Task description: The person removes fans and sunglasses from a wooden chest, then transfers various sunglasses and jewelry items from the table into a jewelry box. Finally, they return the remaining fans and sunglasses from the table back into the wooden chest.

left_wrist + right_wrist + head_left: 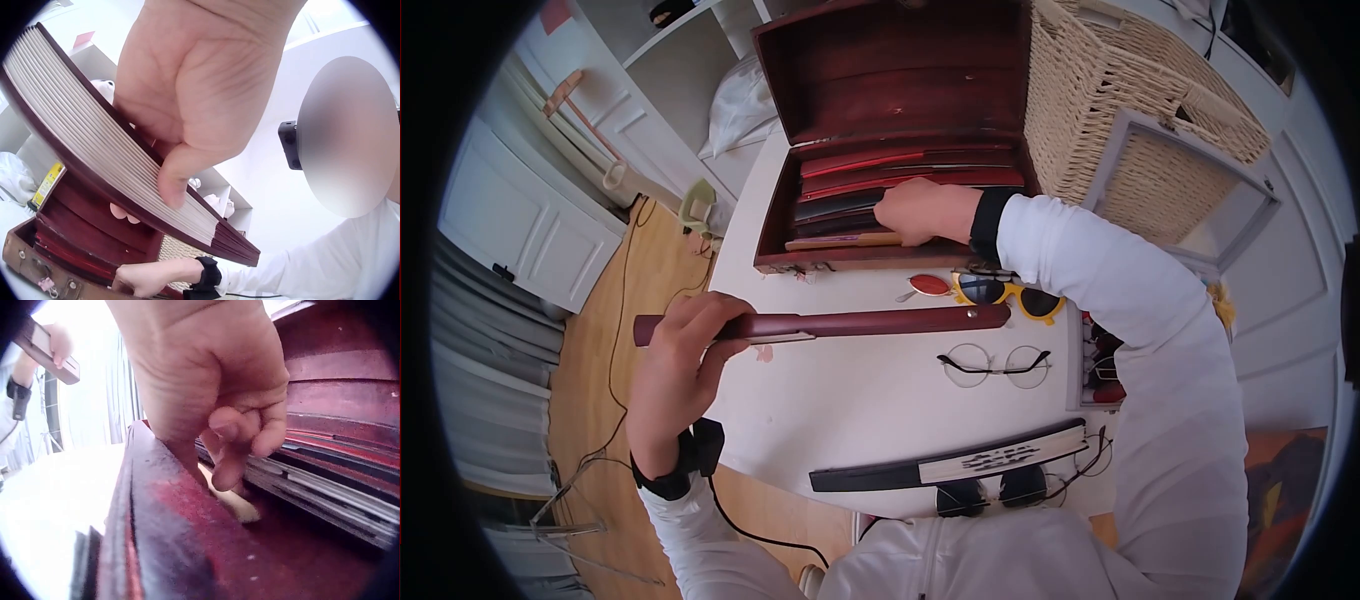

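Observation:
My left hand holds a folded dark-red folding fan level over the white table, left of the middle. In the left wrist view the thumb lies against the pale folds of the fan, with fingertips showing past its far side. My right hand reaches down into an open dark-red wooden chest. The right wrist view shows its curled fingers around a tan folded fan by the front wall; the thumb tip is hidden. Several red and black folded fans lie behind that hand in the chest.
In front of the chest lie yellow sunglasses, red-lensed glasses and round eyeglasses. A black-and-white folded fan lies near the table's front edge, beside dark sunglasses. A wicker basket stands behind right.

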`<state>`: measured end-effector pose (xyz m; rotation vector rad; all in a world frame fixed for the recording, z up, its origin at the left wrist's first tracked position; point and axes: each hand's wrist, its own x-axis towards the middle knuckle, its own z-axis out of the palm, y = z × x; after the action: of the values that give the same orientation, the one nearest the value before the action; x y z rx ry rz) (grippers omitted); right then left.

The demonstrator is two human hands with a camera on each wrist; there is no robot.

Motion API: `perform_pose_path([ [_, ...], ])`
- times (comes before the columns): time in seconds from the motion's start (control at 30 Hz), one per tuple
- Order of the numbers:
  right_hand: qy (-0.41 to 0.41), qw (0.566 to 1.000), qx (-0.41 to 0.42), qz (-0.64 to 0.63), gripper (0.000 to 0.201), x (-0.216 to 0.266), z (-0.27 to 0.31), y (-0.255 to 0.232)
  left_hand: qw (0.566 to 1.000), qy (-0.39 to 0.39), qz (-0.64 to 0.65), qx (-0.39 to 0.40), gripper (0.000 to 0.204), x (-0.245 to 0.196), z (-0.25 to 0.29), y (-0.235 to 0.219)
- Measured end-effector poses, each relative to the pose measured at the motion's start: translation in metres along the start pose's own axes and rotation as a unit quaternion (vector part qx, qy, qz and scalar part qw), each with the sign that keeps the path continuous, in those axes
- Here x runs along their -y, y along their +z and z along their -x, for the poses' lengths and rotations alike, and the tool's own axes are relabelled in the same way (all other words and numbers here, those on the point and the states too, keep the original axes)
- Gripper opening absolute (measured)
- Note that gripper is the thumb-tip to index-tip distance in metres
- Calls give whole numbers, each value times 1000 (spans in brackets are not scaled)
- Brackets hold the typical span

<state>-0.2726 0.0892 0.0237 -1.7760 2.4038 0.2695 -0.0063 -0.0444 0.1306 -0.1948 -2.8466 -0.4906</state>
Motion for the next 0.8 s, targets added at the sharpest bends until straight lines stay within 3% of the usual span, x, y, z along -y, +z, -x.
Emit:
perform_pose_path([
  [0.37, 8, 999, -35, -35, 23, -7, -1, 5, 999, 32, 5, 36, 24, -4, -15, 6],
  [0.57, 29, 993, -13, -113, 12, -40, 17, -41, 997, 68, 18, 41, 26, 21, -63, 26],
  [0.67, 52, 990, -45, -126, 12, -53, 37, -59, 996, 49, 49, 57, 26, 33, -97, 47],
  [0.7, 50, 986, -103, -120, 12, -61, 38, -59, 996, 51, 52, 56, 26, 37, -108, 56],
  [0.73, 47, 979, -161, -113, 12, -68, 39, -57, 994, 83, 39, 58, 28, 41, -119, 65],
  [0.8, 75, 976, -160, -128, 13, -71, 49, -64, 991, 114, 28, 59, 29, 49, -137, 84],
])
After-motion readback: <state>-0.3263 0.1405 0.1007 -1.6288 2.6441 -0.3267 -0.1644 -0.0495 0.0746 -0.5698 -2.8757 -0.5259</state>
